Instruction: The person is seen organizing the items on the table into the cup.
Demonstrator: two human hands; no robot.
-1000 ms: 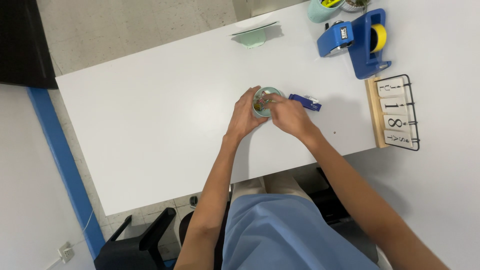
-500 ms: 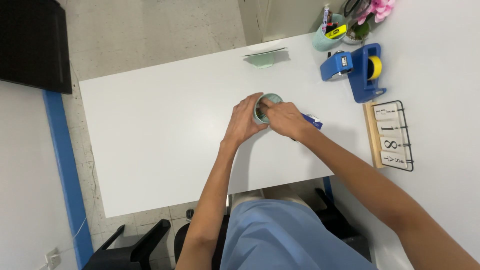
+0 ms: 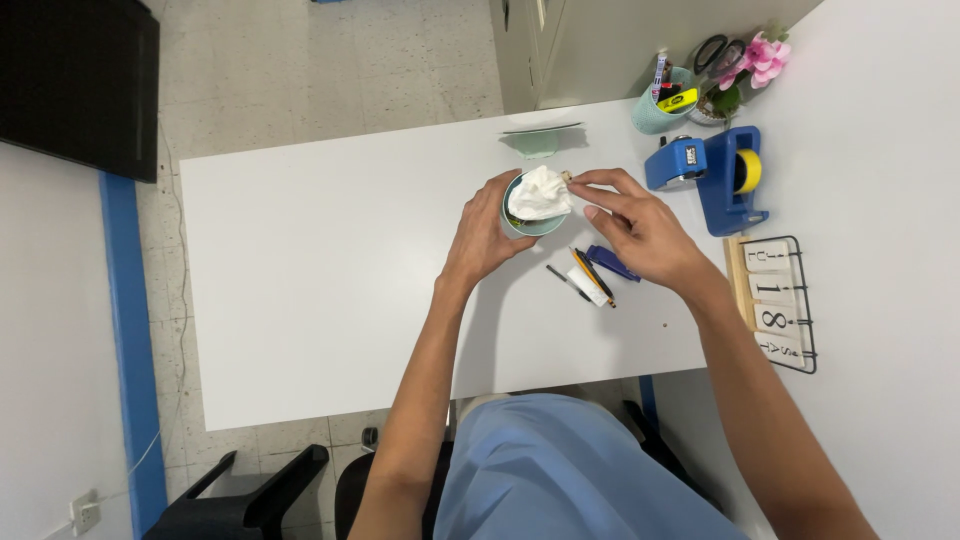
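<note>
While the left hand (image 3: 487, 235) wraps its fingers around the side of the small teal cup (image 3: 527, 222) near the middle of the counter (image 3: 320, 270), the right hand (image 3: 640, 228) pinches the edge of a crumpled white cloth (image 3: 540, 194) bulging out of the cup's mouth. A hard tug could tip the cup against the left palm or scatter whatever small items lie under the cloth, since the cloth fills the opening. Just beside the cup, a pencil (image 3: 592, 275), a dark pen (image 3: 567, 282) and a blue stapler (image 3: 612, 263) lie loose. Farther off stand a blue tape dispenser (image 3: 715, 170), a pen holder (image 3: 660, 105) and a block calendar (image 3: 780, 312). White counter, speckled tile floor, blue strip at left.
</note>
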